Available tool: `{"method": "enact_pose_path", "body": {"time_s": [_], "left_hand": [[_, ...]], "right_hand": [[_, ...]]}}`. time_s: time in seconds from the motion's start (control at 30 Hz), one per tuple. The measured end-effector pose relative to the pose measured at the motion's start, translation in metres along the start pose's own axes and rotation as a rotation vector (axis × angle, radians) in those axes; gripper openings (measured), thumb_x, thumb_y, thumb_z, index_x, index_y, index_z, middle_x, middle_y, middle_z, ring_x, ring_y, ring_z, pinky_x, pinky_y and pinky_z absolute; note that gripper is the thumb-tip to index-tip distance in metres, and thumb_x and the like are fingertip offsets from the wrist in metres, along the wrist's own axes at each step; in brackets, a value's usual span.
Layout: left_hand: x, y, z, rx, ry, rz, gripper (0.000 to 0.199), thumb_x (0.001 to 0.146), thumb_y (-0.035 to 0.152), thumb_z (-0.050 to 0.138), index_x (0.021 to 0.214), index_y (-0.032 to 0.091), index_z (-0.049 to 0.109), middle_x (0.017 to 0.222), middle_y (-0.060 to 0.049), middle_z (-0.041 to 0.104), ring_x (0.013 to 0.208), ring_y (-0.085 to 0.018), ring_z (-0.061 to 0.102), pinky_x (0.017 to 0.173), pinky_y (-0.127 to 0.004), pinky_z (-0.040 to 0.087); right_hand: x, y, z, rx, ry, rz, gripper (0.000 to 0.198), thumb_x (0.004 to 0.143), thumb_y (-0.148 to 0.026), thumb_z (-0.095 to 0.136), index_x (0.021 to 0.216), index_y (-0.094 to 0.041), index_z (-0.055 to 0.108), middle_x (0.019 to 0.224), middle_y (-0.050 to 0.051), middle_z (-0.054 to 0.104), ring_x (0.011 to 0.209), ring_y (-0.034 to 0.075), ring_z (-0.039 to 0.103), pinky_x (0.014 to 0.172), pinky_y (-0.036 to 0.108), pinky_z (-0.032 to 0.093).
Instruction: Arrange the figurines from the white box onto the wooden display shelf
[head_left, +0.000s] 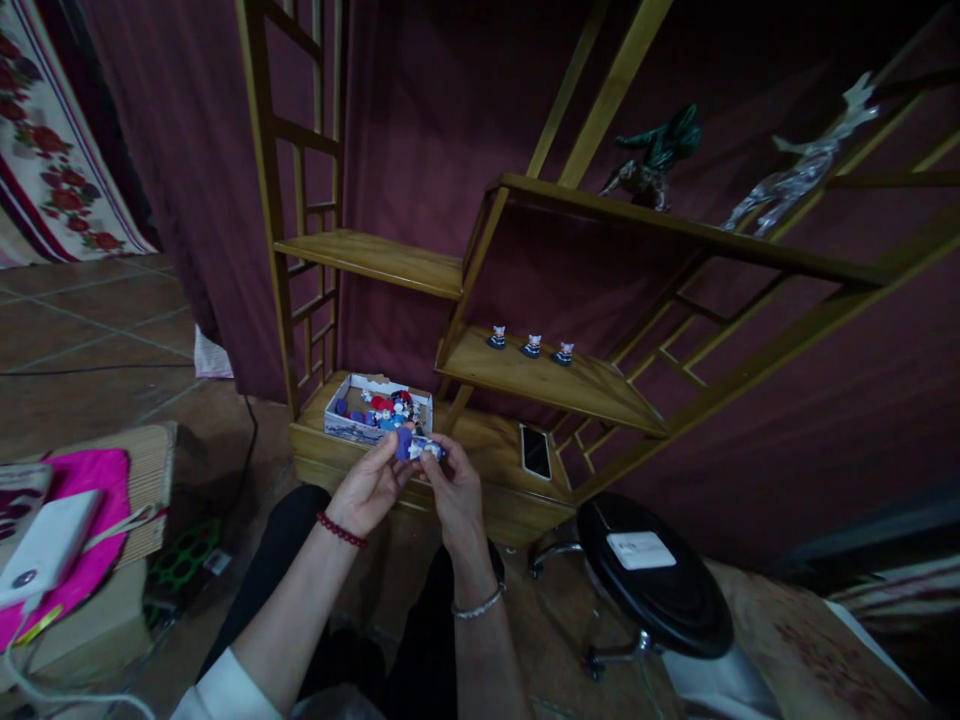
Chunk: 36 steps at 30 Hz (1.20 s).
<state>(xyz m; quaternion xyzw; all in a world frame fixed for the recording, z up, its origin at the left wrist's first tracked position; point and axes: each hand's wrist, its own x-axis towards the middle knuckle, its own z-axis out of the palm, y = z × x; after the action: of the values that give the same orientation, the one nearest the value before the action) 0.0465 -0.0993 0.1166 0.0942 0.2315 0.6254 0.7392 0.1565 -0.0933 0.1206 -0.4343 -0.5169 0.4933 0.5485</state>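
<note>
Both my hands hold one small purple and white figurine (418, 447) in front of the low shelf. My left hand (373, 484) grips its purple end between thumb and fingers. On the other end are the thumb and fingertips of my right hand (454, 489). Just behind my hands, a cardboard box (349, 430) stands on the bottom shelf, filled with several small figurines (386, 410) in red, blue, white and purple. Three small figurines (532, 346) stand in a row on the middle shelf, up and to the right.
A phone (535, 451) lies on the bottom shelf of the wooden rack (390, 262). Two larger statues (656, 155) stand on the upper shelf. At right is a black round stool (652, 575) bearing a white object (640, 550). A white power bank (49, 548) with a cable lies at left.
</note>
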Motion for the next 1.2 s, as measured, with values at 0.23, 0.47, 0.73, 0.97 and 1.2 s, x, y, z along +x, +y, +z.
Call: {"method": "enact_pose_path", "body": {"time_s": [0.23, 0.47, 0.73, 0.97, 1.2], "left_hand": [[0.001, -0.001, -0.007, 0.059, -0.028, 0.037, 0.022, 0.074, 0.020, 0.058, 0.096, 0.016, 0.062, 0.081, -0.003, 0.065, 0.068, -0.010, 0.058, 0.064, -0.020, 0.044], [-0.002, -0.001, -0.004, 0.041, -0.031, 0.028, 0.022, 0.073, 0.016, 0.059, 0.094, 0.016, 0.062, 0.078, -0.002, 0.064, 0.061, -0.007, 0.054, 0.049, -0.016, 0.038], [-0.003, -0.002, -0.005, 0.015, -0.067, 0.030, 0.018, 0.079, 0.020, 0.052, 0.091, 0.014, 0.062, 0.080, -0.005, 0.063, 0.065, -0.009, 0.055, 0.056, -0.018, 0.042], [-0.006, 0.002, -0.005, -0.009, -0.120, -0.010, 0.019, 0.079, 0.019, 0.049, 0.091, 0.013, 0.062, 0.076, -0.005, 0.062, 0.064, -0.010, 0.054, 0.056, -0.020, 0.042], [-0.010, 0.005, -0.003, -0.003, -0.112, -0.017, 0.014, 0.077, 0.014, 0.048, 0.075, 0.010, 0.061, 0.065, -0.005, 0.061, 0.061, -0.011, 0.054, 0.055, -0.020, 0.042]], "right_hand": [[0.000, 0.001, 0.000, 0.014, 0.011, 0.000, 0.033, 0.068, -0.035, 0.061, 0.096, -0.020, 0.056, 0.081, 0.001, 0.063, 0.065, 0.013, 0.058, 0.058, 0.026, 0.047], [-0.002, 0.002, 0.000, 0.036, 0.026, -0.004, 0.034, 0.068, -0.036, 0.060, 0.097, -0.019, 0.056, 0.080, 0.002, 0.063, 0.066, 0.014, 0.057, 0.060, 0.027, 0.047], [-0.005, -0.002, -0.001, 0.057, 0.020, -0.004, 0.031, 0.069, -0.034, 0.060, 0.096, -0.019, 0.056, 0.076, 0.000, 0.061, 0.065, 0.013, 0.056, 0.061, 0.026, 0.046], [-0.006, -0.003, -0.001, 0.062, 0.027, -0.002, 0.031, 0.069, -0.035, 0.060, 0.097, -0.019, 0.056, 0.079, 0.001, 0.062, 0.065, 0.013, 0.056, 0.061, 0.026, 0.046], [-0.007, -0.003, 0.000, 0.062, 0.035, -0.011, 0.032, 0.069, -0.034, 0.060, 0.096, -0.019, 0.057, 0.085, 0.001, 0.063, 0.065, 0.012, 0.056, 0.061, 0.025, 0.046]]}}
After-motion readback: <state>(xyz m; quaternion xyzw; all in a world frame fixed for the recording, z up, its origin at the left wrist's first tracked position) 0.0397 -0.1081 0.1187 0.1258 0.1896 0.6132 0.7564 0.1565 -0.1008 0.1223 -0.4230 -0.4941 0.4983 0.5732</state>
